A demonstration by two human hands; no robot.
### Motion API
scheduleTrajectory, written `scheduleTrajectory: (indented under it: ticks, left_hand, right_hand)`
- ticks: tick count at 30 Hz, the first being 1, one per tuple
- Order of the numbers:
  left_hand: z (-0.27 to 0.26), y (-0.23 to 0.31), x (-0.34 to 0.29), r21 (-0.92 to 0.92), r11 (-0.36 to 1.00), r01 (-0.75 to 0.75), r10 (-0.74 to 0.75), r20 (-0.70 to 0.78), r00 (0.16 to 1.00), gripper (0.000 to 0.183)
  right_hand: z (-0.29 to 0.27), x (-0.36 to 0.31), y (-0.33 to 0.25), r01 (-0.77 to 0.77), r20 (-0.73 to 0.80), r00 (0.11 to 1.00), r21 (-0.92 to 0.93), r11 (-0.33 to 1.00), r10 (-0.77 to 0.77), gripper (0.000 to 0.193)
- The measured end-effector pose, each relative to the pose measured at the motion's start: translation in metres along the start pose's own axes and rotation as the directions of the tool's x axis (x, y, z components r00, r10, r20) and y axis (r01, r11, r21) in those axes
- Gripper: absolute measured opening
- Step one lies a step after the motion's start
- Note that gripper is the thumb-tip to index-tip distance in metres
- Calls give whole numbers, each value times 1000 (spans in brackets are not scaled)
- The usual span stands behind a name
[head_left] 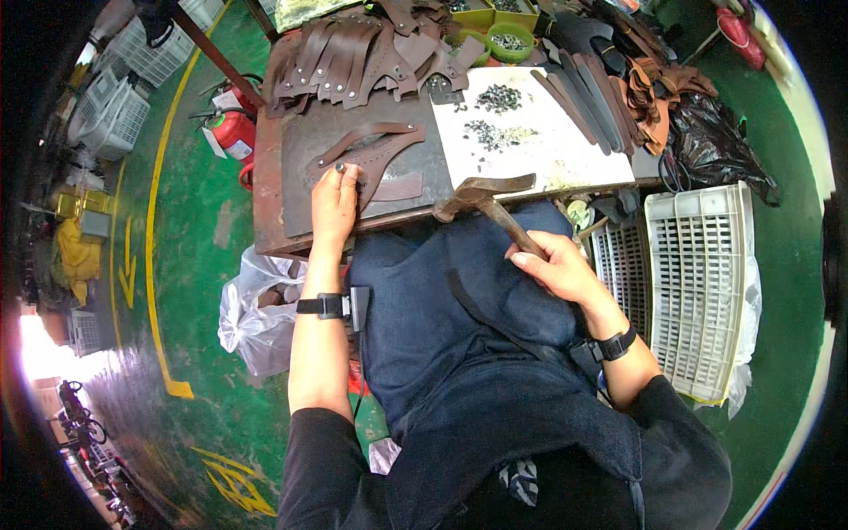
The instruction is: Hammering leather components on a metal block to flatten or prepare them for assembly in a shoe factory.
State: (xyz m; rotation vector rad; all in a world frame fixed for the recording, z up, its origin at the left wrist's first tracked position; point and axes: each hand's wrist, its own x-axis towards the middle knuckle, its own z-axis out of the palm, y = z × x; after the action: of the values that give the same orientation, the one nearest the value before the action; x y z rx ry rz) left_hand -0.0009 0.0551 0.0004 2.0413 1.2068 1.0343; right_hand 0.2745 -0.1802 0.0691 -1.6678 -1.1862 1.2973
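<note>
My left hand is closed around a short metal rod, a punch or rivet setter, its round end showing above the fingers. Beneath and beside that hand lies a brown leather piece with a curved strap and stitch holes, flat on the dark worktable. A small brown leather strip lies nearer the table's front edge. In my right hand is a hammer, gripped by its wooden handle. The hammer's head is at the table's front edge, to the right of the leather piece.
Black and light rivet parts lie in piles on a white board. Finished-looking brown leather pieces are stacked behind. Green bowls of small hardware stand at the back. Leather strips, a black bag and a white crate are rightward.
</note>
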Motion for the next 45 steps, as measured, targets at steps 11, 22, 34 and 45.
scheduleTrajectory:
  ticks: [11,22,34,45]
  left_hand:
    - [-2,-1,3,-27,998,-56,58,73,996,29]
    - [1,-3,4,-99,990,-105,116,112,987,22]
    - [-9,-11,2,-127,990,-57,70,104,992,26]
    - [-8,-5,2,-147,983,-113,137,167,976,22]
  right_hand:
    - [23,41,-49,30,209,975,225,974,-78,24]
    - [69,98,-71,698,-15,701,-192,690,-713,31]
    - [38,64,-80,350,-28,937,54,935,-349,38]
    - [69,71,-90,711,-127,703,113,694,-700,41]
